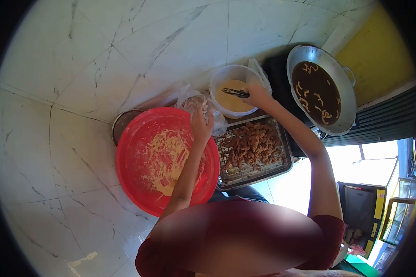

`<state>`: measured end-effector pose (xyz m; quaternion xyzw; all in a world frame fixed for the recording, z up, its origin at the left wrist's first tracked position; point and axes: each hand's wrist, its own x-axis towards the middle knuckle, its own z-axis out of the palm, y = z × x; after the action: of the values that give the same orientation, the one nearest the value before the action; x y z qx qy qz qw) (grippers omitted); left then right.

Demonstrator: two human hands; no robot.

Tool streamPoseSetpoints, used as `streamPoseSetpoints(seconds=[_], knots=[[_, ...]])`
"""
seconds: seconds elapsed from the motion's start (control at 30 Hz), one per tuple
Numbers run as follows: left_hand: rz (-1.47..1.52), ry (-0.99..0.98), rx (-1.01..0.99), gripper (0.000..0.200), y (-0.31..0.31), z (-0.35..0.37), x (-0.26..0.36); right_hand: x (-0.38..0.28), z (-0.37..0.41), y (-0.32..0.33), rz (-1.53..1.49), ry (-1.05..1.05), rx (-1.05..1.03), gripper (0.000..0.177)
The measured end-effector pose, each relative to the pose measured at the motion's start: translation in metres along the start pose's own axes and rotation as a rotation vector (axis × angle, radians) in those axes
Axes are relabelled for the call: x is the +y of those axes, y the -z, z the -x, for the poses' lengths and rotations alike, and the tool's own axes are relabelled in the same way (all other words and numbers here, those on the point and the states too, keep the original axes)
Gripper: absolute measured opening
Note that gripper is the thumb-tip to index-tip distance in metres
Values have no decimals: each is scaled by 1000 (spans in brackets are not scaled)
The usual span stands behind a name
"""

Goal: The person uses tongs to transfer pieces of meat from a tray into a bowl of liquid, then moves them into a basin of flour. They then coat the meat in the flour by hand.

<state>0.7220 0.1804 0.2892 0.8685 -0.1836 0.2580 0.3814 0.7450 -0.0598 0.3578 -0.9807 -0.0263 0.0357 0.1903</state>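
My left hand is at the near side of a clear plastic bag, its fingers closed on the bag's edge. Pale strips show inside the bag; the fingertips partly hide them. Dark tongs are gripped in my right hand, over a clear plastic tub of yellowish batter. Whether the tongs' tips touch the batter is hard to tell. Below my left hand, a red basin holds flour-coated strips.
Browned fried pieces lie on a rack in a metal tray. A wide metal pan of dark oil with several frying strips stands at the right. A round metal rim shows behind the basin. A cabinet stands lower right.
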Motion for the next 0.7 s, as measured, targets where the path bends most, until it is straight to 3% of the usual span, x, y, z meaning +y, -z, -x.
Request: streamPoseSetpoints(seconds=[0.13, 0.4, 0.6, 0.7], knots=[[33, 37, -50, 33, -2, 2, -4, -11, 13, 26, -59, -9, 18, 25], [37, 68, -81, 30, -3, 5, -8, 4, -34, -38, 127, -26, -121, 30], [29, 65, -69, 30, -5, 7, -11, 5, -19, -22, -77, -106, -61, 35], [33, 64, -66, 29, -4, 6, -9, -9, 17, 9, -113, -29, 103, 36]])
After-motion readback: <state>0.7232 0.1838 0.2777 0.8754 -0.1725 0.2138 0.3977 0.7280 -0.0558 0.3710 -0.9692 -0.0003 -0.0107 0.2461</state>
